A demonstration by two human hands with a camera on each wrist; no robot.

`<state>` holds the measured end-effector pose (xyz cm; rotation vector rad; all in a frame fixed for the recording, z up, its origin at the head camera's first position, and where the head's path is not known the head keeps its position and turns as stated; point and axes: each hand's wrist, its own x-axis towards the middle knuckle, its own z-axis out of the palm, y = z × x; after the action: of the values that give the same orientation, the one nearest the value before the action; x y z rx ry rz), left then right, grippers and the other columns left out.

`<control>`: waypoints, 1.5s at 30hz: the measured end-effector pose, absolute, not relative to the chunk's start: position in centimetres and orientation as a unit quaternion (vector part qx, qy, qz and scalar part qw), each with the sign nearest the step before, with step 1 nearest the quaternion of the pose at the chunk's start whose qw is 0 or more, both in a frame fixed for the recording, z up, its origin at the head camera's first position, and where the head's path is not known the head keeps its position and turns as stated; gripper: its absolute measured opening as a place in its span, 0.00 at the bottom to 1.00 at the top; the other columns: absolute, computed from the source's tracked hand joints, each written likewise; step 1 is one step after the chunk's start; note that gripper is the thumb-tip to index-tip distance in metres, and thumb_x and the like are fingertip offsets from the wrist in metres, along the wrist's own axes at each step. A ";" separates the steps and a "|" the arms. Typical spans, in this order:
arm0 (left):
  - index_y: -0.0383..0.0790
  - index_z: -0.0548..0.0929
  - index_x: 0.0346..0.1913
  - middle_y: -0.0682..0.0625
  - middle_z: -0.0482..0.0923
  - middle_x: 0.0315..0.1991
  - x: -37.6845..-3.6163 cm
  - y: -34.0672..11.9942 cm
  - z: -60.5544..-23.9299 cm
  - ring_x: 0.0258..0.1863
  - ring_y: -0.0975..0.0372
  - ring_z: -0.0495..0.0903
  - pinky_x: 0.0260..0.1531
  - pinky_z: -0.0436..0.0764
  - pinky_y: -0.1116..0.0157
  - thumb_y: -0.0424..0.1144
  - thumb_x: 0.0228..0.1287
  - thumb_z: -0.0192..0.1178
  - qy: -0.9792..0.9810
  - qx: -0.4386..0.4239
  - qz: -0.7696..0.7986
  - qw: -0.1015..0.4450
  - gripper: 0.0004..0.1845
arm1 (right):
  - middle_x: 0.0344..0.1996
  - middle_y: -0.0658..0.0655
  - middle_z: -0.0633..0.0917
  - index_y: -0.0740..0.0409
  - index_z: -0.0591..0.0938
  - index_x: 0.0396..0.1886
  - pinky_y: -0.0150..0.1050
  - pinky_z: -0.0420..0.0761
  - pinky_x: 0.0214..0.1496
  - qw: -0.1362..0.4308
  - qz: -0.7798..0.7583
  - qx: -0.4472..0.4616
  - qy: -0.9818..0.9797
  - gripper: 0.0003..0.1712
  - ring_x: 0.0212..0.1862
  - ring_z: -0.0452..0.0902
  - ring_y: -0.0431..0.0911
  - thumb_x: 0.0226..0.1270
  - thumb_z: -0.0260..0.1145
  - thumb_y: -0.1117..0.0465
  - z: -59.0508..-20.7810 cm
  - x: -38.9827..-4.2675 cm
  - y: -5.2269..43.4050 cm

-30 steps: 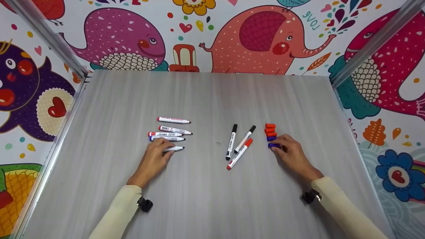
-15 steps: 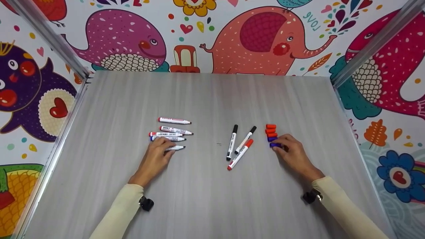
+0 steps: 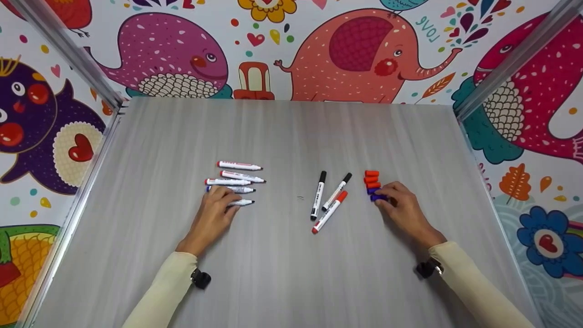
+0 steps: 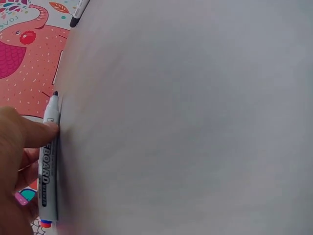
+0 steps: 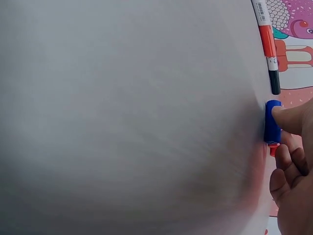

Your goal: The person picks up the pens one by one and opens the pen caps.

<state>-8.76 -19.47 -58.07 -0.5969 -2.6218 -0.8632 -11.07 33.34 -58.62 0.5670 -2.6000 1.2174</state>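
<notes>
My left hand (image 3: 226, 200) rests on the grey table (image 3: 282, 132), with its fingers pinching the nearest uncapped white marker (image 3: 243, 202). In the left wrist view a fingertip presses that marker (image 4: 50, 156) against the tabletop. Several more uncapped markers (image 3: 239, 166) lie in a row just beyond it. My right hand (image 3: 381, 199) pinches a blue cap (image 3: 376, 197), which the right wrist view shows as the blue cap (image 5: 272, 122) under the thumb. That cap touches the near end of a short row of orange caps (image 3: 371, 173) and another blue cap (image 3: 372, 191).
Two black-capped markers (image 3: 318, 195) and a red-capped marker (image 3: 329, 212) lie between my hands. Metal frame rails (image 3: 68, 50) and cartoon-printed walls (image 3: 355, 50) close the table on three sides.
The right hand and its blue cap have edged slightly toward the row of caps. The left hand stays on its marker.
</notes>
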 end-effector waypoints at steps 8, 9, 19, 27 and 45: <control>0.35 0.92 0.48 0.45 0.85 0.47 -8.4 -18.7 -57.2 0.51 0.49 0.78 0.51 0.73 0.46 0.26 0.63 0.78 -0.918 -0.208 -0.303 0.151 0.12 | 0.46 0.59 0.86 0.66 0.93 0.48 0.22 0.75 0.50 0.096 0.421 0.178 -0.884 0.15 0.46 0.82 0.52 0.62 0.80 0.78 -58.4 -11.1 33.4; 0.35 0.92 0.48 0.44 0.85 0.47 -8.4 -18.5 -57.1 0.52 0.48 0.79 0.52 0.74 0.45 0.26 0.63 0.78 -0.916 -0.212 -0.304 0.153 0.12 | 0.46 0.59 0.86 0.66 0.93 0.48 0.21 0.75 0.51 0.096 0.420 0.179 -0.884 0.15 0.47 0.82 0.52 0.62 0.80 0.78 -58.3 -11.1 33.4; 0.34 0.92 0.48 0.44 0.85 0.47 -7.6 -16.3 -56.9 0.52 0.49 0.81 0.54 0.78 0.45 0.24 0.60 0.79 -0.901 -0.251 -0.319 0.154 0.13 | 0.50 0.61 0.86 0.69 0.90 0.54 0.19 0.76 0.59 0.091 0.430 0.184 -0.879 0.18 0.52 0.84 0.57 0.65 0.78 0.77 -57.6 -11.2 32.7; 0.35 0.93 0.49 0.45 0.85 0.48 -7.2 -15.1 -56.8 0.54 0.49 0.80 0.53 0.77 0.45 0.26 0.62 0.79 -0.900 -0.259 -0.315 0.155 0.13 | 0.50 0.67 0.85 0.71 0.89 0.54 0.22 0.78 0.59 0.099 0.425 0.209 -0.875 0.18 0.51 0.86 0.60 0.65 0.78 0.77 -57.2 -11.6 31.9; 0.34 0.92 0.49 0.46 0.85 0.47 -6.7 -13.0 -56.9 0.51 0.52 0.82 0.53 0.80 0.49 0.25 0.63 0.78 -0.880 -0.285 -0.348 0.154 0.12 | 0.52 0.65 0.85 0.71 0.89 0.54 0.19 0.70 0.65 0.084 0.416 0.226 -0.877 0.16 0.55 0.83 0.59 0.67 0.78 0.75 -57.0 -12.0 30.2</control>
<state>-6.74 -13.03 -56.90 -0.8171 -2.5230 -0.9966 -11.97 30.19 -56.99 0.6756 -2.6159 1.2411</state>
